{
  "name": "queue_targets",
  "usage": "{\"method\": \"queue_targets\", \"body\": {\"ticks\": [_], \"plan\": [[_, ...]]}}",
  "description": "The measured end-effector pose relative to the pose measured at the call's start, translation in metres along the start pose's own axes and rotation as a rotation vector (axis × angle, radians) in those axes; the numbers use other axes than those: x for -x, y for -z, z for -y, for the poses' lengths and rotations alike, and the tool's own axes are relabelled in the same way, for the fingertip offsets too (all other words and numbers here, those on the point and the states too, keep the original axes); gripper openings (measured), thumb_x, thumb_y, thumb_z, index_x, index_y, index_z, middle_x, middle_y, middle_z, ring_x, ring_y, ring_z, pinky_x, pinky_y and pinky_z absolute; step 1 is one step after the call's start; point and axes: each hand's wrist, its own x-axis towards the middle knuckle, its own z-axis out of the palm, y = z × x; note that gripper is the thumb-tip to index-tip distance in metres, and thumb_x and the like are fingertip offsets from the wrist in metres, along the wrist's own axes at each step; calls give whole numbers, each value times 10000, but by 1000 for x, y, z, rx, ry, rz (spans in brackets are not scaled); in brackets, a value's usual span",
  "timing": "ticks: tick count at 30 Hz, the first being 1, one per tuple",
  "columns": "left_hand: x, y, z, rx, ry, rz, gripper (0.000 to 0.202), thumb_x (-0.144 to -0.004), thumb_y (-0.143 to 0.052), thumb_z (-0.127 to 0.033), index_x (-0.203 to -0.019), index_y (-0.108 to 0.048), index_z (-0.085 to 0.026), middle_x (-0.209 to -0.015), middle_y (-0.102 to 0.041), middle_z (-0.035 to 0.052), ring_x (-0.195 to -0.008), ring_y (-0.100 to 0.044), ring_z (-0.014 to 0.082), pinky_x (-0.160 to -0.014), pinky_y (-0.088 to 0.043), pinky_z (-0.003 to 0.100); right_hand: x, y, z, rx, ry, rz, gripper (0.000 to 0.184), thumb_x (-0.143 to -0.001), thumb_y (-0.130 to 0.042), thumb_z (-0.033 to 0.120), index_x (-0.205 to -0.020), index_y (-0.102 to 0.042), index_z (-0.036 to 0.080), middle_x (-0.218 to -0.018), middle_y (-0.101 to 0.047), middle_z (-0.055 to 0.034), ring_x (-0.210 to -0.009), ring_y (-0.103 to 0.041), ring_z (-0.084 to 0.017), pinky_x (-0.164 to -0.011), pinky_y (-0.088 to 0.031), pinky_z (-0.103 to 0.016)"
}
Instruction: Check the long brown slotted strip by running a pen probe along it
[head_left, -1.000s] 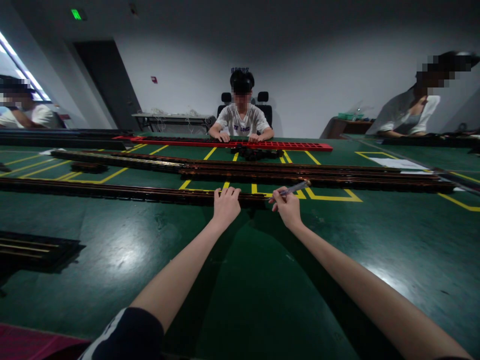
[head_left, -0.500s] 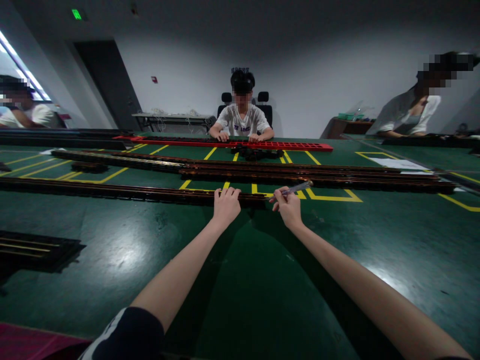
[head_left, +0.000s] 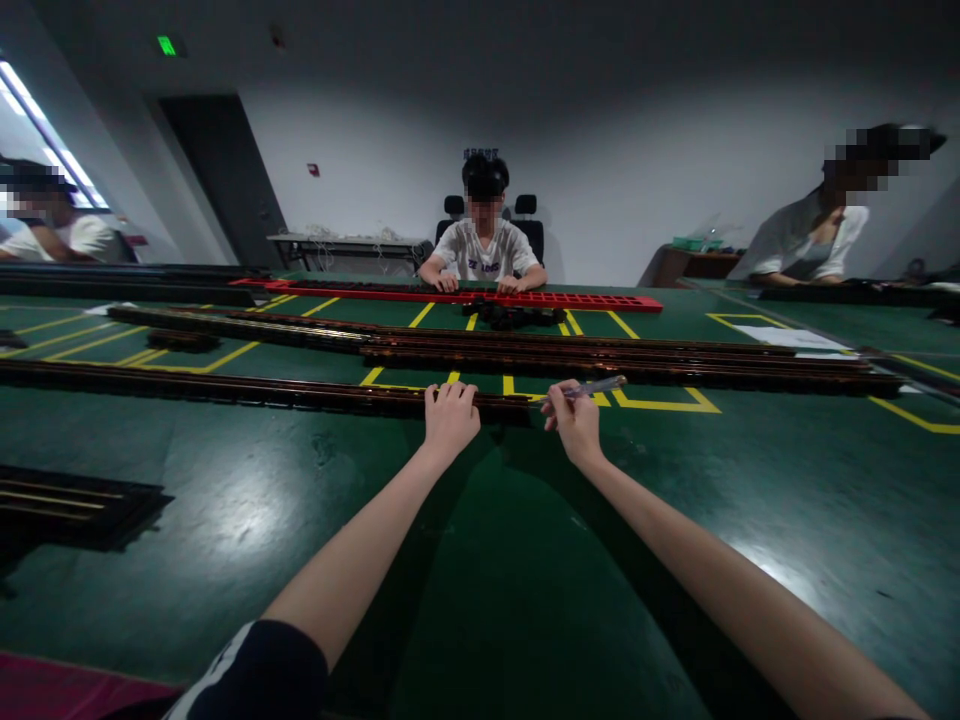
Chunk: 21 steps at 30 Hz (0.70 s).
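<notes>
A long dark strip [head_left: 300,390] with a brownish sheen lies across the green table, running in from the left edge. My left hand [head_left: 452,418] grips it near its right end, fingers curled over the far side. In my right hand [head_left: 574,418], closed between thumb and fingers, is a slim pen-like tool [head_left: 600,386] with a clear barrel. Its thin tip points left at the strip's right end; whether it touches cannot be made out. Just beyond both hands lies a bundle of similar long dark strips [head_left: 637,358].
Yellow tape lines [head_left: 667,406] mark the green table [head_left: 510,580]. More dark strips [head_left: 75,505] lie at left. Across the table, a person [head_left: 484,245] has both hands on a red slotted frame [head_left: 600,300]. Other people sit left and right. White paper [head_left: 795,338] lies at right.
The whole view has shifted slightly, with the scene sitting a little lower. The pen-like tool is tilted nearer to level. My left hand keeps its place on the strip.
</notes>
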Motion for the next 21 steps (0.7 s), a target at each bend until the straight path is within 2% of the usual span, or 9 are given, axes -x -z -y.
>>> {"method": "queue_targets", "body": {"ticks": [4, 7, 10, 12, 15, 17, 21], "plan": [[-1, 1, 1, -25, -8, -15, 271, -838, -429, -156, -1006, -641, -181, -1032, -680, 95, -1015, -598, 246, -994, -384, 439, 0, 1, -3, 53, 57, -89, 366, -864, -442, 586, -831, -474, 222, -548, -492, 54, -399, -467, -105, -379, -358, -224], [-1, 2, 1, 5, -23, -15, 240, -836, -445, -169, -976, -640, -177, -1023, -681, 91, -997, -602, 239, -970, -397, 427, 0, 2, -6, 184, 92, -121, 334, -907, -388, 530, -840, -508, 226, -632, -575, 9, -503, -544, -137, -453, -403, -250], [0, 3, 0, 27, -63, -10, 225, -840, -455, -197, -967, -640, -195, -1015, -688, 78, -988, -610, 238, -959, -392, 442, 1, 1, -7, 349, 176, -74, 275, -913, -416, 462, -830, -535, 229, -741, -652, -26, -613, -603, -171, -528, -437, -280], [1, 4, -2, 28, -94, -12, 221, -839, -460, -210, -961, -643, -194, -1003, -693, 76, -972, -613, 236, -939, -394, 439, 2, -1, -7, 475, 263, -42, 203, -901, -463, 403, -868, -560, 228, -823, -677, -43, -726, -631, -194, -661, -478, -327], [1, 5, -3, 23, -131, -18, 210, -837, -469, -226, -937, -649, -187, -983, -699, 75, -941, -616, 234, -916, -394, 436, 3, -5, -7, 636, 410, 63, 130, -882, -510, 311, -938, -581, 217, -961, -690, -62, -928, -624, -220, -860, -446, -398], [1, 5, -4, 30, -144, -23, 208, -837, -469, -231, -929, -650, -187, -975, -701, 70, -931, -618, 230, -916, -389, 435, 3, -6, -6, 725, 453, 136, 111, -868, -538, 279, -936, -583, 204, -999, -689, -71, -983, -610, -227, -887, -428, -406], [1, 5, -3, 62, -147, -21, 217, -842, -466, -234, -941, -653, -186, -984, -703, 71, -933, -621, 223, -924, -388, 434, 5, -7, -6, 836, 433, 235, 110, -856, -566, 285, -929, -579, 203, -1002, -683, -72, -971, -611, -225, -894, -417, -412]]}}
